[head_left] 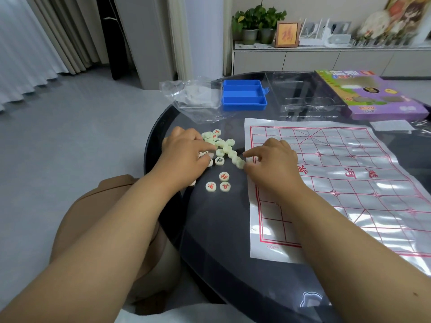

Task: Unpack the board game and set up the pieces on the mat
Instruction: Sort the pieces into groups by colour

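Your right hand (272, 162) has a narrow grip: index finger and thumb close on a pale green xiangqi piece (240, 163) at the near end of the pile, right beside the mat's left edge. Your left hand (186, 155) lies curled over the pile's left side, fingertips on pieces; can't tell if it actually holds one.

The xiangqi pieces (221, 148) sit loose on the dark glass worktop (221, 241), between your hands; three red-marked discs (224, 176) lie face up nearer you.

They look small, light, hard and smooth, so likely to skid on glass. Pinch each by the rim, don't push.

The plastic board mat (338, 183) is thin, wrinkled and glossy; it'll probably shift, so set pieces down gently. It's bare, plenty of room. The worktop's round edge runs close behind your left hand, so pieces could roll off. Blue tray (243, 95), plastic bag (193, 96) and game box (373, 94) sit well back.
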